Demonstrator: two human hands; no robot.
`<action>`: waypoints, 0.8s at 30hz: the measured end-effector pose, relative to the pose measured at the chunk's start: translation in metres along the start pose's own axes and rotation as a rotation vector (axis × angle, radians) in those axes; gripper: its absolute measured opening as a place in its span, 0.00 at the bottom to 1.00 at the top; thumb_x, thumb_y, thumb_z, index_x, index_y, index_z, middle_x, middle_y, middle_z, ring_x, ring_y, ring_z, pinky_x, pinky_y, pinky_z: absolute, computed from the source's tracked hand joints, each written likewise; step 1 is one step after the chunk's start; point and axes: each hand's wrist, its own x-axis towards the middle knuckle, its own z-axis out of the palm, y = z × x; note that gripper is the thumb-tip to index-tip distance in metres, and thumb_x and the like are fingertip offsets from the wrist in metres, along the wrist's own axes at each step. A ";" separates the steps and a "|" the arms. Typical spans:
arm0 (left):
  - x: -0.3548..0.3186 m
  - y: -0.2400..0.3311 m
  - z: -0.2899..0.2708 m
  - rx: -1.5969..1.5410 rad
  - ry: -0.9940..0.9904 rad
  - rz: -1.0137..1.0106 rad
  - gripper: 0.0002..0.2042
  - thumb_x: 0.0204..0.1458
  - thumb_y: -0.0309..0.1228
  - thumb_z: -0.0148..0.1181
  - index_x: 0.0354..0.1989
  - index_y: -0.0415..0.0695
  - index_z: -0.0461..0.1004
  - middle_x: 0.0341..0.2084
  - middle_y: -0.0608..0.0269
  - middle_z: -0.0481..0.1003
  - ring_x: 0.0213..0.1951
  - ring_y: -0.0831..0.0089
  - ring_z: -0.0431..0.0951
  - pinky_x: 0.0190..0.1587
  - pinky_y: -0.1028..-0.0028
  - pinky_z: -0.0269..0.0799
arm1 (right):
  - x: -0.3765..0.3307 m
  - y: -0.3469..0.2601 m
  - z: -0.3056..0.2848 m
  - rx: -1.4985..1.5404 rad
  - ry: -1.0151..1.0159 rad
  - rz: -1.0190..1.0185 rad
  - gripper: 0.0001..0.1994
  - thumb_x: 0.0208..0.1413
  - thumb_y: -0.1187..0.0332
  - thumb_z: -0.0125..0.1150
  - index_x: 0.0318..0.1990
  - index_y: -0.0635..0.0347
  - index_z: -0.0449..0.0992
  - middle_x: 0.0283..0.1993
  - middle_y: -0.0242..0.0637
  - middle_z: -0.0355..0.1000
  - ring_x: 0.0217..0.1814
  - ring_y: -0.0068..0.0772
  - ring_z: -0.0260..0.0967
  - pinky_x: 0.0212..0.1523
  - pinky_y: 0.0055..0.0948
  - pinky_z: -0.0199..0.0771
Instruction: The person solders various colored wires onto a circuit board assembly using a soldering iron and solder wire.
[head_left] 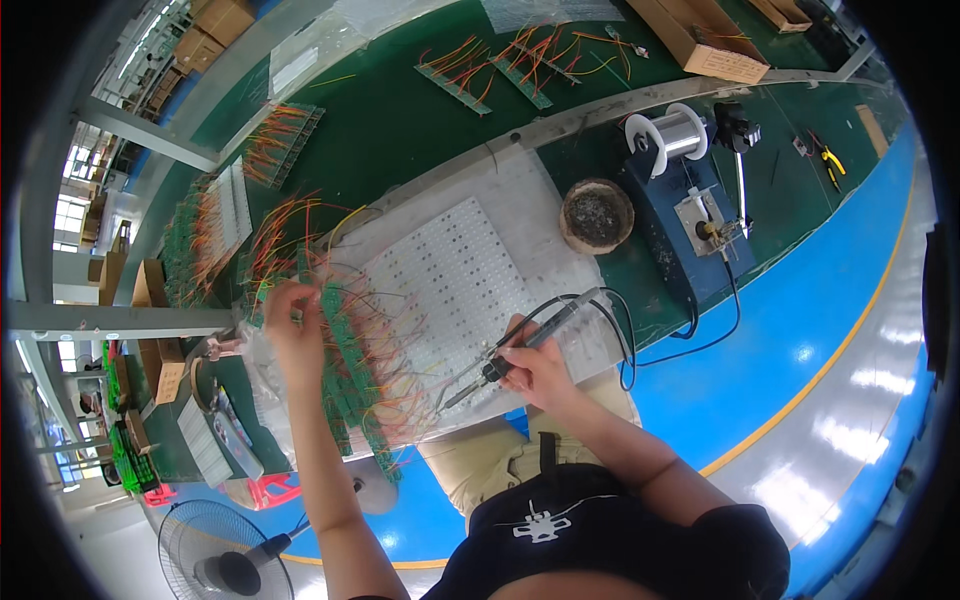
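My right hand (535, 368) grips a black soldering iron (500, 362), its tip pointing down-left over a white panel (455, 280) dotted with small parts. My left hand (292, 325) reaches into a pile of green circuit strips with red, orange and yellow wires (355, 370) and pinches at one of them. The iron's black cable loops to the right toward a blue soldering station (690, 225).
A round tip-cleaner pot (596, 215) and a solder spool (672, 130) stand behind the panel. More wired green strips (505, 60) lie on the green bench, with cardboard boxes (700, 35) at the back. A fan (225, 555) stands on the blue floor at lower left.
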 end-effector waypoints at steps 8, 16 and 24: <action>-0.001 0.000 -0.024 0.173 0.137 -0.096 0.05 0.44 0.21 0.57 0.30 0.39 0.71 0.29 0.60 0.70 0.28 0.71 0.69 0.34 0.73 0.64 | 0.001 -0.001 0.002 0.014 -0.060 -0.009 0.04 0.51 0.74 0.49 0.29 0.57 0.60 0.11 0.26 0.51 0.10 0.18 0.45 0.15 0.21 0.51; 0.002 0.013 -0.012 -0.067 0.070 -0.110 0.08 0.51 0.30 0.53 0.37 0.39 0.73 0.37 0.57 0.73 0.38 0.67 0.72 0.43 0.72 0.64 | -0.002 -0.002 0.003 -0.001 -0.013 -0.021 0.03 0.52 0.74 0.49 0.31 0.55 0.62 0.11 0.26 0.51 0.09 0.18 0.45 0.15 0.22 0.50; -0.016 0.282 -0.053 -1.629 -0.893 0.071 0.57 0.40 0.72 0.07 0.45 0.25 0.69 0.48 0.32 0.65 0.54 0.40 0.62 0.59 0.51 0.47 | 0.007 0.008 0.000 0.038 -0.015 -0.065 0.05 0.52 0.76 0.49 0.30 0.55 0.60 0.10 0.25 0.50 0.08 0.17 0.44 0.10 0.22 0.44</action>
